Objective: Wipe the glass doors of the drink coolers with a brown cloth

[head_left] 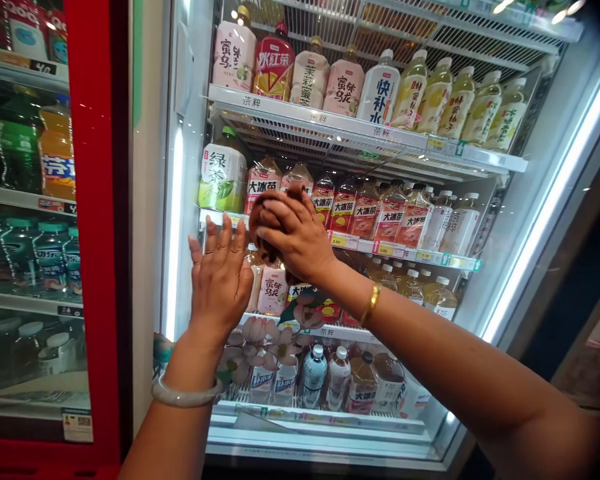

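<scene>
cloth [270,220]: mostly covered by right hand [300,237] | bottles behind hands: hidden | forearms: cut off

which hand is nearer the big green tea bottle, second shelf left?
Left. The left hand is flat on the glass just below the green tea bottle. The right hand, pressing a brown cloth, sits further to the bottle's right.

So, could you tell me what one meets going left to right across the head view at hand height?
Red fridge frame → left hand, flat on the glass door → right hand, pressing a brown cloth → iced tea bottles → lit door edge.
</scene>
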A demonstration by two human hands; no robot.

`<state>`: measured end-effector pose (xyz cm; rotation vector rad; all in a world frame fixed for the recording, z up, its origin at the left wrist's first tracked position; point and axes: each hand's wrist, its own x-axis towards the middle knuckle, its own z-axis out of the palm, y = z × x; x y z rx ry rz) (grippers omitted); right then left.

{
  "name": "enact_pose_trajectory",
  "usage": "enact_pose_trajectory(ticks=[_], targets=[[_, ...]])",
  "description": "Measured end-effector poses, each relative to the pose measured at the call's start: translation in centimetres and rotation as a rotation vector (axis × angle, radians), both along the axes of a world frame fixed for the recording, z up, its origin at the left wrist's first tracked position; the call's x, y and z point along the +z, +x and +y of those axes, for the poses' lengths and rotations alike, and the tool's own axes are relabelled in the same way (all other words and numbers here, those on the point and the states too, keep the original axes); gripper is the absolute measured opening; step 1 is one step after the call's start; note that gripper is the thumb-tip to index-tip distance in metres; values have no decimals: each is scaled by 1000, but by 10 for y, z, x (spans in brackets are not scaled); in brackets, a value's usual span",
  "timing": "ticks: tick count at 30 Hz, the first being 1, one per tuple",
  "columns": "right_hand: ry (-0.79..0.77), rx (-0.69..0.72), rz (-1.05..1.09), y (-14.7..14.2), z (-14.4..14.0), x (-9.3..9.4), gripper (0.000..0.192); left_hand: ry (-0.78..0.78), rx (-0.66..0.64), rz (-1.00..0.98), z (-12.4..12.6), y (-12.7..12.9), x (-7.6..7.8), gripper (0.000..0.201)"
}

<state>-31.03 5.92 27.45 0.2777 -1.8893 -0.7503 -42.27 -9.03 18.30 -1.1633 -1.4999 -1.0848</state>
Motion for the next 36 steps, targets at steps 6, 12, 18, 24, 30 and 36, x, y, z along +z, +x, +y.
enact_pose_trajectory(ticks=[6, 12, 18, 24, 30, 36], targets=[[119, -30, -174, -56, -39, -17, 29, 78, 4, -38, -17, -6, 8, 68], [392, 101, -316, 19, 7, -29, 24, 42, 0, -43, -15, -7, 5, 67], [-1, -30, 5, 17, 12, 37, 22, 21, -25, -69, 10, 2, -1, 68], [289, 41, -194, 26, 13, 26, 25, 40, -61, -56, 14, 29, 7, 69], [154, -15, -38, 116, 74, 65, 26, -21, -82, 0, 35, 57, 34, 69], [-18, -32, 137, 104, 62, 76, 24, -47, -16, 75, 72, 80, 91, 66]])
